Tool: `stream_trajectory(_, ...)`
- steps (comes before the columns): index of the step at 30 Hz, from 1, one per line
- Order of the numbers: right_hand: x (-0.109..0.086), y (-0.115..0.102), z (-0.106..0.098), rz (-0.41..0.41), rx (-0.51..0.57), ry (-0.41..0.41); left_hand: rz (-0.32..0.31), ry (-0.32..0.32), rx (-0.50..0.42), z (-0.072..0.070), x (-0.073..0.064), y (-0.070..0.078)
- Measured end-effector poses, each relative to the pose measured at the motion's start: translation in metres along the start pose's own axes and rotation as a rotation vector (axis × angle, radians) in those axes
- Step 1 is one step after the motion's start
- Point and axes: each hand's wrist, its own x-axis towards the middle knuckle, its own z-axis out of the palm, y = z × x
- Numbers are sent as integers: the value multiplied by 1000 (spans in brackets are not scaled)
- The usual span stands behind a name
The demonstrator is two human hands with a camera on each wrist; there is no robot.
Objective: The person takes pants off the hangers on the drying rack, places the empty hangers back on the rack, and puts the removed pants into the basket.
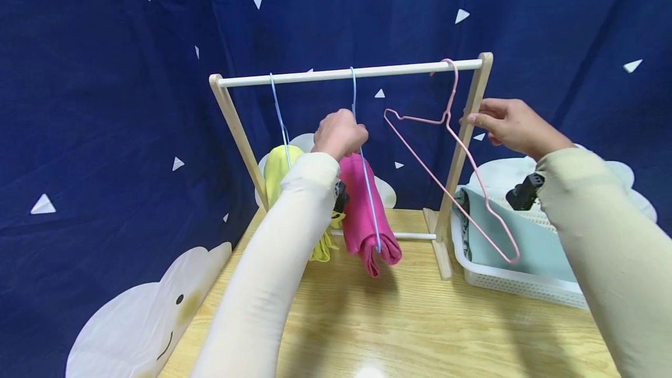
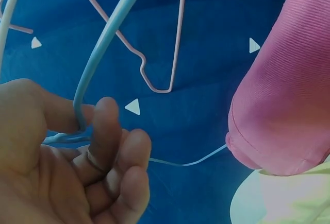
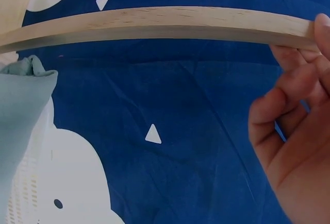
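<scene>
My left hand [image 1: 340, 134] pinches the neck of a blue hanger [image 2: 105, 36] whose hook sits over the rack's white rail [image 1: 394, 71]. A folded pink cloth [image 1: 364, 203] hangs on that hanger, below the hand. With thumb and fingers, my right hand [image 1: 511, 124] grips the right wooden post [image 3: 170, 24] of the clothes rack. Just left of this post, a bare pink hanger [image 1: 420, 159] hangs from the rail at a slant. A yellow cloth [image 1: 275, 174] hangs on another blue hanger [image 1: 276, 107] at the left, partly hidden by my left sleeve.
A white basket [image 1: 525, 286] holding a folded pale green cloth [image 1: 504, 232] stands right of the rack on the wooden table [image 1: 420, 331]. Behind is a dark blue curtain [image 1: 131, 104] with white triangles. A cloud-shaped cushion [image 1: 136, 325] lies at the left edge.
</scene>
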Motion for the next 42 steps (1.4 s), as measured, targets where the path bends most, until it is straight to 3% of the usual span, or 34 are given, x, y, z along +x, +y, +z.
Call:
stream_trajectory(7, 0, -2, 1, -5, -18, 20, -2, -30, 17, -2, 1, -1)
stream_trajectory(15, -1, -1, 3, -11, -21, 21, -66, -88, -42, -4, 1, 6)
stream_trajectory(21, -1, -2, 1, -41, -28, 40, -70, -114, -59, -8, 0, 6)
stream_trajectory(32, -2, -2, -3, -42, -41, 58, -112, -133, -269, -5, 1, 13)
stream_trajectory(42, -2, -3, 3, -46, -34, 53, -115, -131, -342, -4, -2, 9)
